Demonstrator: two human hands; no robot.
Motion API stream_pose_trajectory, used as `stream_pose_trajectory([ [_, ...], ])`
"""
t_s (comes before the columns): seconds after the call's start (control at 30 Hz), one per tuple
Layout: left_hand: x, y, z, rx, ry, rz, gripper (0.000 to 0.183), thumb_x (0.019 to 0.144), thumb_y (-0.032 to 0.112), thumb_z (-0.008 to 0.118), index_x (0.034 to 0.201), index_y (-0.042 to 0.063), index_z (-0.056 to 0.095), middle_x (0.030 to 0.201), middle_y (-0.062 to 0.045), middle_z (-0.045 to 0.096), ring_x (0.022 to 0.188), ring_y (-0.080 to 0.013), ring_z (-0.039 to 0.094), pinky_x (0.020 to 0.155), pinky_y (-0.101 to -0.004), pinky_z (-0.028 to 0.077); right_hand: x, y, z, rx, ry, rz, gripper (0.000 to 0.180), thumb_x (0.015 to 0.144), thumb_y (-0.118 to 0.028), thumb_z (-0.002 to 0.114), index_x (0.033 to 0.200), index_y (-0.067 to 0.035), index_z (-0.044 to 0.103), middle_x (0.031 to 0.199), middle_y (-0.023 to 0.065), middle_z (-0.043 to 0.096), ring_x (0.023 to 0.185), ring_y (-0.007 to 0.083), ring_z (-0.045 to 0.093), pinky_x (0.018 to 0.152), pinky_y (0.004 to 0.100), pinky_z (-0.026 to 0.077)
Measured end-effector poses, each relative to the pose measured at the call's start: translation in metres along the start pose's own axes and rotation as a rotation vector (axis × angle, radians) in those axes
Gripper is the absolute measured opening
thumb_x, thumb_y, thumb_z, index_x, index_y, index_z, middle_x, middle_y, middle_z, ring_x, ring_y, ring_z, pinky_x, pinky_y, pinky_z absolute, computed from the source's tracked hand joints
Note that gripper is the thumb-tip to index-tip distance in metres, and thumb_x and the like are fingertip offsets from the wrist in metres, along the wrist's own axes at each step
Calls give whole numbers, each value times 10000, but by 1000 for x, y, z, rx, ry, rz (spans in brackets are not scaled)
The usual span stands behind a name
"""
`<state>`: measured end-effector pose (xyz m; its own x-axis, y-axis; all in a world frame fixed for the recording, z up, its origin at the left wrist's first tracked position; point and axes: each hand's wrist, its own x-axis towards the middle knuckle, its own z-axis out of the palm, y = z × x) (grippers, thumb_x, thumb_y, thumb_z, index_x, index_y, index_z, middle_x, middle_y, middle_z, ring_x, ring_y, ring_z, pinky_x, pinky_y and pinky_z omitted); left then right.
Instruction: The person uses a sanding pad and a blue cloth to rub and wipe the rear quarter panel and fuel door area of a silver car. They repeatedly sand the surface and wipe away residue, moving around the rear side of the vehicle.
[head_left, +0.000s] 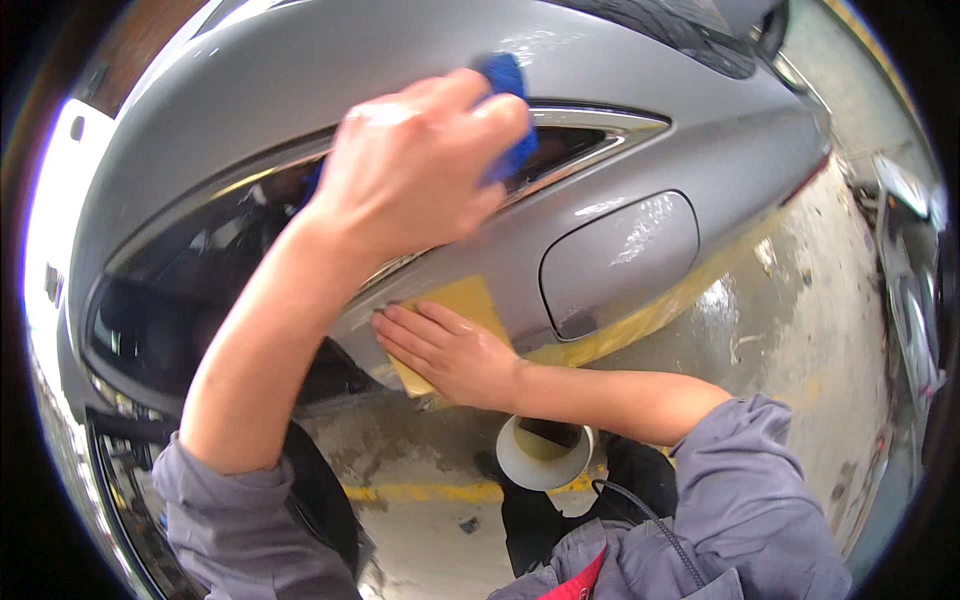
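A blue cloth (510, 146) is gripped in my left hand (420, 150), which blurs with motion over the chrome-trimmed rear side window (581, 142) of a grey car. Whether the cloth touches the car here cannot be told. Lower down, my right hand (457, 352) lies flat with its fingers stretched out, holding a yellow sheet (472, 300), apparently sandpaper, against the rear side panel (510, 255). Part of the sheet is hidden under the palm. The shut fuel flap (622, 262) sits to the right of that hand, with wet streaks on its paint.
A white bucket (514, 457) stands below my right forearm, holding cloudy liquid and a dark object. Yellowish masking film (637, 322) runs along the car's lower edge. The concrete floor (757, 300) is wet in places. Car parts (911, 277) lie at the far right.
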<state>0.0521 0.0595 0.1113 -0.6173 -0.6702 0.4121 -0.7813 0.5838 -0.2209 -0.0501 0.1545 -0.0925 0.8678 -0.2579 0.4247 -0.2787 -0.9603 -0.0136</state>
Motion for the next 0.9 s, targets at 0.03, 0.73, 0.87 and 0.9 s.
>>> stream_pose_trajectory([
  [0.03,0,-7,-9,-3,-19,4,345,758,120,786,1073,86,650,1079,-128,672,968,-381,718,838,-477,614,-10,8,-3,4,-4,-11,734,992,-265,536,1690,-69,419,1796,123,336,1666,282,297,1367,487,177],
  [0.73,-66,-186,-134,-594,-224,257,191,922,174,671,1061,96,564,911,-46,549,820,-126,545,742,-293,459,64,-26,22,-358,685,1506,638,1081,-325,589,1616,-2,457,1715,196,427,1578,384,411,1279,570,304],
  [0.87,-81,-209,-127,-652,-189,302,204,926,167,678,1069,87,557,943,-18,512,853,-100,496,771,-273,423,124,-98,74,-193,633,1394,732,1069,-365,604,1683,-34,381,1758,187,371,1624,401,342,1309,594,258],
  [0.9,-83,-212,-125,-667,-195,291,204,926,165,680,1068,85,557,943,-21,511,857,-99,492,775,-271,418,127,-108,76,-107,580,1352,744,1066,-365,606,1694,-45,369,1763,188,362,1629,400,336,1312,599,254],
])
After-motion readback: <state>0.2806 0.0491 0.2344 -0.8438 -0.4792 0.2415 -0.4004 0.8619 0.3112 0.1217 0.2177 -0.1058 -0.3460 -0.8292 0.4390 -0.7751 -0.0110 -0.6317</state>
